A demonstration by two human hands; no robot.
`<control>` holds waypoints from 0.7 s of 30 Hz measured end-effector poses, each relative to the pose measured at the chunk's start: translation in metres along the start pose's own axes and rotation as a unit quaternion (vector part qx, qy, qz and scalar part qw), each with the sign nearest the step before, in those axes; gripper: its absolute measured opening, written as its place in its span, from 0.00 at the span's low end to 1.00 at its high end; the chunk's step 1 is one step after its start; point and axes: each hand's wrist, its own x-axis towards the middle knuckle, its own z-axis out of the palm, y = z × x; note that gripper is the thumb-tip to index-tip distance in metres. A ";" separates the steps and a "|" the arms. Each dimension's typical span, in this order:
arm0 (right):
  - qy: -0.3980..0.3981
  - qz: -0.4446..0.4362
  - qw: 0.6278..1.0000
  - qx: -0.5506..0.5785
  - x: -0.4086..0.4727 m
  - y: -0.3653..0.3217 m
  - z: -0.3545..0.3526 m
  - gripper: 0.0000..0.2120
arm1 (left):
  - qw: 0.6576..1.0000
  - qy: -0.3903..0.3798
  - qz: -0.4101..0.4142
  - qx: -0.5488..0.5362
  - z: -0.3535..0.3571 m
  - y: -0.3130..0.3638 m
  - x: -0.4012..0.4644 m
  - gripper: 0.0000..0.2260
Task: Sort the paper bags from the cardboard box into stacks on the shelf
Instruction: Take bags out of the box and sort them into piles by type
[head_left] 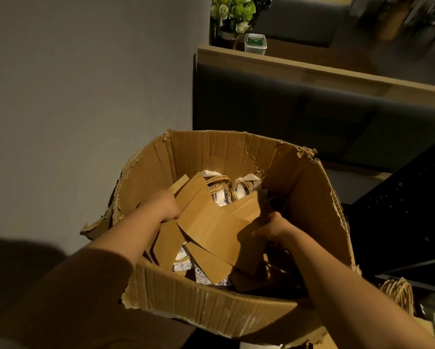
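A torn, open cardboard box point(309, 187) fills the middle of the view, holding several flat brown paper bags and some white patterned bags with twisted paper handles point(217, 187). Both my hands reach into it. My left hand point(161, 206) grips the left edge of a large brown paper bag point(211, 222) lying on top. My right hand point(272, 229) holds the same bag's right edge, fingers curled under it. More brown bags point(204, 260) lie beneath.
A wooden shelf top point(299, 65) runs across the upper right, carrying a vase of green and white flowers point(232, 13) and a small white container point(255, 42). Twisted paper handles point(398, 294) show at lower right, beside dark surfaces.
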 end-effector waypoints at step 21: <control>0.085 -0.393 0.914 0.056 -0.040 -0.025 -0.014 0.11 | 0.949 -0.011 0.285 -0.135 -0.038 0.041 -0.042 0.15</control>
